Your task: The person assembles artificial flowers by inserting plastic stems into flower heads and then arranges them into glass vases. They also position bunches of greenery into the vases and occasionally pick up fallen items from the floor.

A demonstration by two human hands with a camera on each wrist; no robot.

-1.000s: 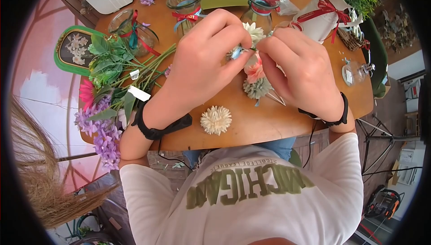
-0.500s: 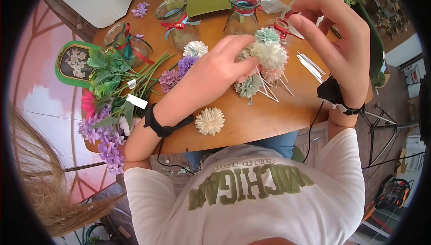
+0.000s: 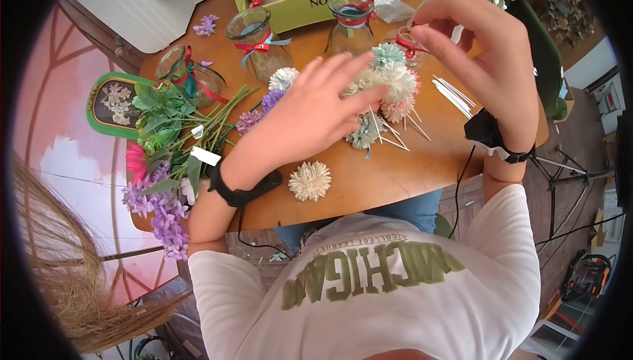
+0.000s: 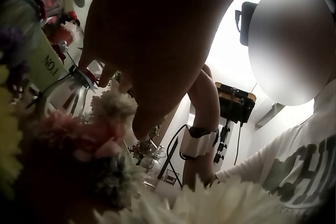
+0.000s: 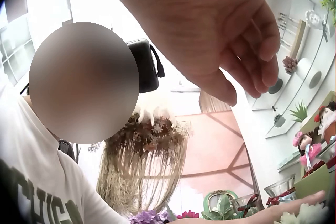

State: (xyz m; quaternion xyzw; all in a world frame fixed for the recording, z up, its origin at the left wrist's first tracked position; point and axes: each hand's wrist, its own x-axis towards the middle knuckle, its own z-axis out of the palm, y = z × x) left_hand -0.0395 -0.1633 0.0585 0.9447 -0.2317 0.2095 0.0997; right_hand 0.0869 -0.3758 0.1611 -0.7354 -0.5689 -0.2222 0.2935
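My left hand (image 3: 316, 106) is held over a cluster of pompom flowers, its fingers stretched and spread, fingertips right at the blooms. The cluster has a mint flower (image 3: 388, 55), a white flower (image 3: 400, 83), a pink flower (image 3: 397, 110) and a grey-green flower (image 3: 364, 134). Thin white sticks (image 3: 393, 138) poke out of it toward the table's front edge. Raised at the right, my right hand (image 3: 491, 50) has loosely bent fingers with nothing between them in the right wrist view. In the head view it overlaps a small red-ribboned glass (image 3: 410, 49).
A cream pompom flower (image 3: 310, 181) lies near the front edge. Loose white sticks (image 3: 453, 98) lie at right. Glass vases (image 3: 260, 57) with ribbons stand behind, before a green NO.1 box (image 3: 300, 10). Leafy stems (image 3: 221, 117) and purple blossoms (image 3: 168, 211) fill the left side.
My hands worked close together at the flowers a second ago. The right hand has moved away up and right; the left hand's fingers have straightened and spread over the cluster.
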